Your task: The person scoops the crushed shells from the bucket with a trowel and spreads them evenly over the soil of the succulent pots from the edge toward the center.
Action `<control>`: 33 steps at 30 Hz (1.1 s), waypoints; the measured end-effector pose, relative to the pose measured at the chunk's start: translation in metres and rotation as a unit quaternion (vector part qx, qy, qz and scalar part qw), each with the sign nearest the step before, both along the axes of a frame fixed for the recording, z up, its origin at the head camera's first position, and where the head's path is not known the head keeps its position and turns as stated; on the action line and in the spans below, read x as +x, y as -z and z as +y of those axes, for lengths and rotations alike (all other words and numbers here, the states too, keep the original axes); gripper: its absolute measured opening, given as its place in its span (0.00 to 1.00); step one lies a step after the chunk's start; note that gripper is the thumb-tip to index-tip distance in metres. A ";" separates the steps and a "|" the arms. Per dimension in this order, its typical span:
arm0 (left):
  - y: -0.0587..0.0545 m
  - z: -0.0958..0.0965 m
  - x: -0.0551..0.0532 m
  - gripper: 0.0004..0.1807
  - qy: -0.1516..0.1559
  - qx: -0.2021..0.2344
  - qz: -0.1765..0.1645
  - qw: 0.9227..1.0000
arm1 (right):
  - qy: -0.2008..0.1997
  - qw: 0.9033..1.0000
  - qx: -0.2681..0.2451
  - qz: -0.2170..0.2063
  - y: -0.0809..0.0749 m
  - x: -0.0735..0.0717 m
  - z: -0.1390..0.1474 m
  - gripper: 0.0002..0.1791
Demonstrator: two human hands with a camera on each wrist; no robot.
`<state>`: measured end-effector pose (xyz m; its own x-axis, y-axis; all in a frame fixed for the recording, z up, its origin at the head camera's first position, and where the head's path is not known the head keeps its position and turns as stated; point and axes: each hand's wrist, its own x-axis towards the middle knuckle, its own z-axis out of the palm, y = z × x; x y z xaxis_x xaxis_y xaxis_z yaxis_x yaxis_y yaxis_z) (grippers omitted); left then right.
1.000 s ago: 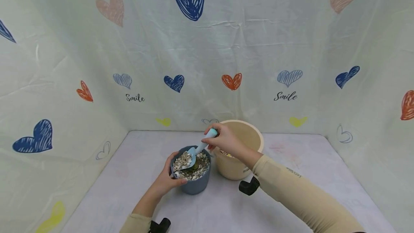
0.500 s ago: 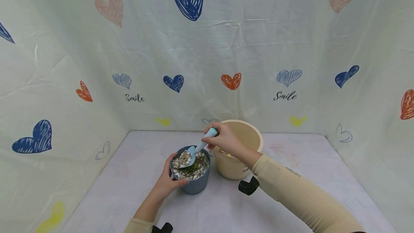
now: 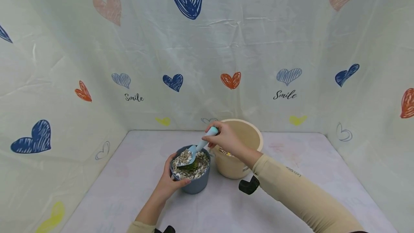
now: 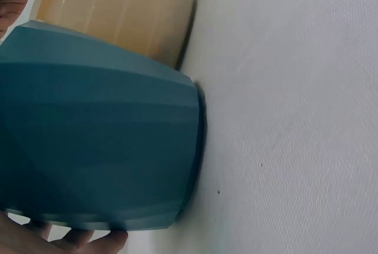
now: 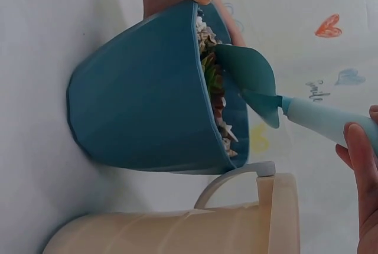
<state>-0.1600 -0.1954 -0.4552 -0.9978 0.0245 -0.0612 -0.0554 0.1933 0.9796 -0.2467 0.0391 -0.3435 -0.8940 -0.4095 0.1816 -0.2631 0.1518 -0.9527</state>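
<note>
A blue-grey flowerpot (image 3: 195,187) stands on the table, filled with pale pebbles around a small green plant (image 3: 191,167). My left hand (image 3: 170,179) grips it from the left, with the thumb at the near rim; fingers (image 4: 106,243) show along its side in the left wrist view. My right hand (image 3: 225,138) holds the light blue handle of a small trowel (image 3: 203,142). The trowel's blade (image 5: 251,74) is tilted over the pot's opening, low near the plant. Pebbles (image 3: 184,158) lie at the blade in the head view. Part of the plant is hidden by the blade.
A beige bucket (image 3: 230,168) stands behind and right of the pot, close to it, with some colourful bits (image 3: 224,151) inside. Its grey handle (image 5: 221,184) hangs near the pot's rim. A white curtain (image 3: 207,46) with printed hearts surrounds the table (image 3: 278,204).
The trowel's blade has shifted slightly, and a little more of the green plant shows beneath it. My left forearm has moved slightly right. Both hands keep their holds.
</note>
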 end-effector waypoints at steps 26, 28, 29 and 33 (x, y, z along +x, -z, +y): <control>0.000 0.019 0.009 0.65 -0.078 -0.017 -0.015 0.997 | 0.006 1.000 0.010 0.013 -0.003 0.001 0.004 0.13; -0.001 0.020 0.010 0.65 -0.078 -0.018 -0.016 0.997 | 0.006 1.000 0.011 0.013 -0.003 0.001 0.005 0.14; -0.002 0.020 0.010 0.65 -0.078 -0.023 -0.019 0.996 | 0.006 1.000 0.012 0.012 -0.003 0.001 0.005 0.13; -0.003 0.012 0.009 0.64 -0.054 -0.032 -0.018 0.998 | 0.007 1.000 0.009 0.010 -0.002 0.001 0.003 0.11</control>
<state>-0.1510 -0.1832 -0.4520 -0.9916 -0.0876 -0.0951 -0.1141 0.2466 0.9624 -0.2459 0.0423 -0.3412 -0.8962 -0.3996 0.1927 -0.2805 0.1737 -0.9440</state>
